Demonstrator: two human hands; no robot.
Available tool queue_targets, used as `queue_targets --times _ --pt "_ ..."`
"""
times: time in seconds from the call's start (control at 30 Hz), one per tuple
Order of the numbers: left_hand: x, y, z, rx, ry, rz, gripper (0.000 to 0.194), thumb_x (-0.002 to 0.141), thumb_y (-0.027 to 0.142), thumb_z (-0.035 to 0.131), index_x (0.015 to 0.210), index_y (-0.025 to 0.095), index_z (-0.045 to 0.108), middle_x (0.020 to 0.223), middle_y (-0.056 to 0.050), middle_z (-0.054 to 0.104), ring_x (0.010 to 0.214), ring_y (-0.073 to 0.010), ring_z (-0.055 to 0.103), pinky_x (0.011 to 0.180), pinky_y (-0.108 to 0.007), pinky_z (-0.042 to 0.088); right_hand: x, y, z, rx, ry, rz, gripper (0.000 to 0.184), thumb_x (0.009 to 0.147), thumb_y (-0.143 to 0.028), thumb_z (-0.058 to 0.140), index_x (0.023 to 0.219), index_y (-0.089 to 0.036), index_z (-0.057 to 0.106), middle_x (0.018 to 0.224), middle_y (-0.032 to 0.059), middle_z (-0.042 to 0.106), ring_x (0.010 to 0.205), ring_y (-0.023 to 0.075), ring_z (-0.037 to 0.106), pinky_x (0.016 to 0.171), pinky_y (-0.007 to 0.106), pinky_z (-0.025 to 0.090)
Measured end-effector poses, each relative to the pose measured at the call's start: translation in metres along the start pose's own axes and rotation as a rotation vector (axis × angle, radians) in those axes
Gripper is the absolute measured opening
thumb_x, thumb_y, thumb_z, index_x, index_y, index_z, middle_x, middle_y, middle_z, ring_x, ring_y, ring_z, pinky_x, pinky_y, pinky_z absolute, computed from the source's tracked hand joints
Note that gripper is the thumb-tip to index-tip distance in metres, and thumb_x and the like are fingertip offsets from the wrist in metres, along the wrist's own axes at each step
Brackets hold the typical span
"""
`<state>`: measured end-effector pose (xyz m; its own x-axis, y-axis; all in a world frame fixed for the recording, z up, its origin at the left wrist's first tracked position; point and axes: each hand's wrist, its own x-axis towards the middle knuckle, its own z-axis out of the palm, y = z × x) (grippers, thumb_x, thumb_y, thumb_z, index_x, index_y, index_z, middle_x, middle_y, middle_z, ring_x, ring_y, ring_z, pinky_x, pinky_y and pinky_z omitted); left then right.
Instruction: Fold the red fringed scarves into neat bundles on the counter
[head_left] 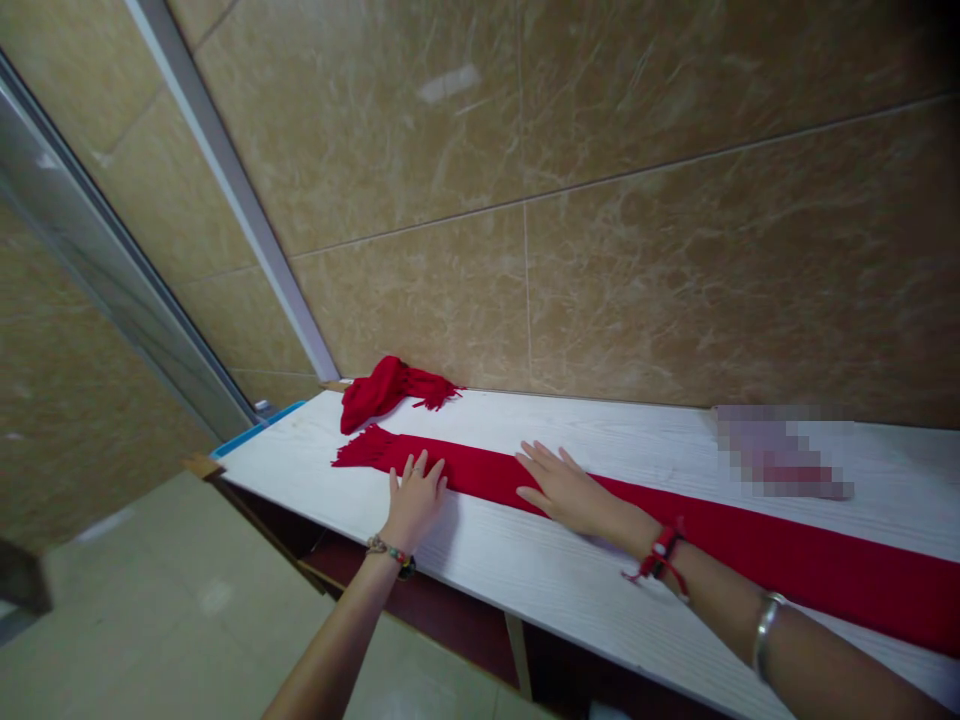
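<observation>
A long red scarf (720, 533) lies flat in a narrow strip along the white tabletop, its fringed end at the left and its other end running out of view at the right. My left hand (415, 497) rests on the scarf close to the fringe, fingers spread. Farther right, my right hand (559, 485) lies over the scarf with its fingers stretched out. Neither hand grips the cloth. Behind the fringed end sits a second red scarf (382, 393), bunched up with its tassels pointing right.
The white tabletop (315, 470) stands against a tan tiled wall (630, 270), with open shelves (442, 620) beneath. A blurred-out item (780, 450) lies at the back right. A blue edge (259, 430) shows past the table's left end, above a tiled floor (172, 600).
</observation>
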<state>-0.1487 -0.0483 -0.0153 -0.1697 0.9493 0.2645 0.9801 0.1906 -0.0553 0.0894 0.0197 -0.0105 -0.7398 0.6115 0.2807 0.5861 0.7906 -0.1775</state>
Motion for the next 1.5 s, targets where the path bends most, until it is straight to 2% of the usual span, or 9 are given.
queue_targets --times 0.13,0.37,0.63,0.77,0.9,1.03,1.13,1.3,1.5 --pt "0.022 -0.027 0.006 -0.028 0.0 0.014 0.041 0.09 0.033 0.027 0.127 0.022 0.04 0.139 -0.011 0.03 0.128 -0.0267 0.024 0.099 -0.049 0.024 0.035 -0.026 0.026 0.009 -0.033 -0.087 0.05 0.088 -0.039 0.034 0.13 -0.012 0.037 0.136 0.0145 0.033 0.126 0.0277 0.026 0.1 0.051 0.023" --pt "0.023 -0.074 0.024 -0.03 -0.203 -0.277 0.056 0.086 0.052 0.02 0.136 0.028 0.018 0.144 -0.011 0.012 0.128 -0.0395 0.014 0.092 -0.063 0.02 0.036 -0.025 0.05 -0.035 0.004 -0.109 0.048 0.089 -0.039 0.029 0.13 -0.014 0.037 0.135 0.0123 0.035 0.125 0.0268 0.027 0.1 0.051 0.022" --pt "0.026 -0.065 0.018 0.014 -0.151 -0.377 0.053 0.086 0.045 0.021 0.134 0.024 0.027 0.144 -0.013 0.015 0.129 -0.039 0.01 0.094 -0.064 0.015 0.032 -0.022 0.034 0.019 0.01 -0.157 0.049 0.088 -0.04 0.033 0.129 -0.014 0.038 0.134 0.0131 0.037 0.125 0.0253 0.029 0.101 0.051 0.022" --pt "0.024 -0.031 0.009 0.07 -0.064 -0.209 0.047 0.086 0.034 0.028 0.132 0.024 0.033 0.144 -0.013 0.016 0.129 -0.0366 0.011 0.095 -0.061 0.018 -0.005 0.02 -0.002 0.072 0.077 -0.065 0.047 0.086 -0.036 0.039 0.126 -0.012 0.042 0.131 0.0123 0.042 0.122 0.0218 0.035 0.102 0.043 0.025" --pt "0.022 0.031 0.0 0.001 -0.051 0.117 0.046 0.086 0.028 0.032 0.131 0.024 0.034 0.143 -0.012 0.017 0.13 -0.0334 0.011 0.096 -0.057 0.023 -0.087 0.105 -0.051 0.053 0.029 0.18 0.042 0.084 -0.033 0.039 0.119 -0.014 0.05 0.121 0.011 0.053 0.111 0.0212 0.047 0.096 0.037 0.035" --pt "0.029 0.109 -0.011 -0.157 -0.214 0.509 0.045 0.087 0.027 0.03 0.132 0.028 0.03 0.143 -0.009 0.02 0.131 -0.0285 0.012 0.098 -0.053 0.022 -0.185 0.193 -0.1 -0.017 -0.201 0.429 0.04 0.078 -0.03 0.043 0.112 -0.014 0.057 0.117 0.0113 0.056 0.109 0.0243 0.049 0.096 0.037 0.033" --pt "0.04 0.163 -0.016 -0.214 -0.382 0.651 0.046 0.088 0.029 0.025 0.134 0.026 0.027 0.143 -0.01 0.021 0.131 -0.0265 0.013 0.099 -0.053 0.021 -0.241 0.235 -0.127 -0.044 -0.367 0.593 0.04 0.072 -0.026 0.048 0.108 -0.011 0.059 0.113 0.0143 0.057 0.105 0.0255 0.051 0.091 0.035 0.036" --pt "0.042 0.22 -0.006 -0.24 -0.409 0.699 0.049 0.087 0.046 0.024 0.133 0.029 0.027 0.142 -0.009 0.022 0.13 -0.0292 0.015 0.097 -0.057 0.017 -0.278 0.255 -0.147 -0.026 -0.471 0.631 0.039 0.064 -0.027 0.056 0.1 -0.014 0.06 0.099 0.0105 0.061 0.09 0.0231 0.056 0.077 0.031 0.042" --pt "0.059 0.215 -0.013 -0.288 -0.359 0.741 0.043 0.083 0.042 0.034 0.118 0.022 0.049 0.117 -0.01 0.053 0.104 -0.0205 0.05 0.091 -0.036 0.035 -0.279 0.256 -0.157 0.059 -0.564 0.696 0.031 0.055 -0.025 0.063 0.086 -0.021 0.06 0.078 -0.001 0.059 0.075 0.0178 0.055 0.06 0.026 0.039"
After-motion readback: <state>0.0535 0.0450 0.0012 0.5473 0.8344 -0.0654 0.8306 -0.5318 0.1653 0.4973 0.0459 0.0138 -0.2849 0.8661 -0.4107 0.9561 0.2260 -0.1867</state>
